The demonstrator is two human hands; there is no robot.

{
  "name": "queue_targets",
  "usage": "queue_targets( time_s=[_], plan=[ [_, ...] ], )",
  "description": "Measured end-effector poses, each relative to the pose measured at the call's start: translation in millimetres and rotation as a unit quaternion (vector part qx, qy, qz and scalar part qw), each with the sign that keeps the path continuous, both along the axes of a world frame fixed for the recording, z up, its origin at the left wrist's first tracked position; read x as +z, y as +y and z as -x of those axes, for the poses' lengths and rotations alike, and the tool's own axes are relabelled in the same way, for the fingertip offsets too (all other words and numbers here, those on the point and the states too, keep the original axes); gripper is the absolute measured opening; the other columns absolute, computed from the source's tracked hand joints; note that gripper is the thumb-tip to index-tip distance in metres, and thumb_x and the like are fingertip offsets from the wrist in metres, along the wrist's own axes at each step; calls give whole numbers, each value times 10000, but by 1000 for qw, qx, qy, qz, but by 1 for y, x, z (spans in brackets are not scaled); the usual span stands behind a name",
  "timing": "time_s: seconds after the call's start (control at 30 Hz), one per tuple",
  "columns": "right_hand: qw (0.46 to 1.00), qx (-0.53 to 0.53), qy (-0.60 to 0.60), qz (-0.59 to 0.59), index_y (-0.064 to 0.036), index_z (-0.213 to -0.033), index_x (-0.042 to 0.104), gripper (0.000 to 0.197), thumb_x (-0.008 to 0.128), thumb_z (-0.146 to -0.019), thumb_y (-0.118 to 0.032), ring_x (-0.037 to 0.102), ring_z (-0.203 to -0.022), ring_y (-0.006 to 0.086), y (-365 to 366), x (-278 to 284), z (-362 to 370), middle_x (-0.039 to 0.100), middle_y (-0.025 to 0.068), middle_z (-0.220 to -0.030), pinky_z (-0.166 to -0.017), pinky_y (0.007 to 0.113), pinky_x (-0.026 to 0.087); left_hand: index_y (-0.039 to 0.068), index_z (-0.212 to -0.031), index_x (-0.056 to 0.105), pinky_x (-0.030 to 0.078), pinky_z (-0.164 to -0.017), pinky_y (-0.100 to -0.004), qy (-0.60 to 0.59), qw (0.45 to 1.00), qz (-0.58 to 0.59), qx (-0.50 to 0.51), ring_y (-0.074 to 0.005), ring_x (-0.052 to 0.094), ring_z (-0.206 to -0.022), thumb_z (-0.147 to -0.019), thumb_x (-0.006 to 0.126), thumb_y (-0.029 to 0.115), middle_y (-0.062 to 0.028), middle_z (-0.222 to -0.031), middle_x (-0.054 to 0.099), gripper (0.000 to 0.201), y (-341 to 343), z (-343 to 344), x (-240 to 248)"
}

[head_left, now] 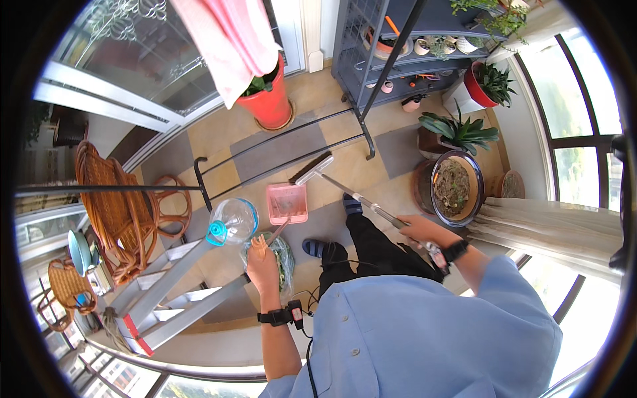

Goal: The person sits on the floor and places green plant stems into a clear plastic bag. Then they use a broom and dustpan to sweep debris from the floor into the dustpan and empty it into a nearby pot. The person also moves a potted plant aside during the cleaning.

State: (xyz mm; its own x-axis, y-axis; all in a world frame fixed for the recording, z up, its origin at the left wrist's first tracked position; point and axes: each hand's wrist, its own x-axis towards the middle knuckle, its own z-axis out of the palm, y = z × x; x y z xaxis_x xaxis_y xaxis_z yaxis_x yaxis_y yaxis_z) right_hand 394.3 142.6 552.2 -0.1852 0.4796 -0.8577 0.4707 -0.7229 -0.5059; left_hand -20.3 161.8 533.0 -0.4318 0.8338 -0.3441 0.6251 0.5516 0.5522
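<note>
My right hand (pixel 426 230) is closed round the metal pole of a broom (pixel 363 200). The broom's dark bristle head (pixel 310 168) lies on the tiled floor just past a pink dustpan (pixel 286 207). My left hand (pixel 263 264) is wrapped round the dustpan's handle, and the pan rests flat on the floor. Some specks seem to lie inside the pan, too small to name. A clear plastic bag (pixel 284 265) with greenish contents sits beside my left hand. Left of the pan is a large clear water bottle (pixel 233 221) with a blue cap.
A black metal rack frame (pixel 285 136) stands ahead of the broom. An aluminium ladder (pixel 156 278) and a rattan chair (pixel 109 205) are at the left. A red planter (pixel 269 103), a grey shelf (pixel 365 53) and a large pot of soil (pixel 454 189) stand farther out.
</note>
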Motion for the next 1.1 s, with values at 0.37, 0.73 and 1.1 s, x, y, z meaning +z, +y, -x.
queue_targets(
  time_s=[0.37, 0.73, 1.1],
  plan=[
    [987, -145, -30, -67, -67, -1357, 460, 501, 502, -860, -110, 491, -442, 112, 27, 85, -47, 500, 35, -600, -418, 279, 451, 16, -1133, 600, 483, -883, -387, -20, 999, 27, -35, -342, 625, -1032, -837, 585, 208, -197, -1083, 656, 353, 85, -57, 0],
    [979, -100, 1, -180, -15, -956, 552, 186, 470, -831, -126, 570, -434, 232, 305, -138, -33, 552, 113, -591, -436, 371, 458, 31, -1116, 605, 511, -797, -426, 71, 995, -35, -53, -369, 647, -924, -869, 589, 231, -197, -999, 668, 318, 108, -64, -13],
    [963, -256, 45, -65, -16, -880, 545, 142, 528, -851, -154, 534, -447, 203, 335, -214, -26, 512, 84, -591, -392, 362, 411, -53, -1149, 580, 531, -809, -353, 5, 997, -59, -39, -291, 674, -940, -857, 612, 92, -203, -1035, 671, 328, 119, -61, -26]
  ],
)
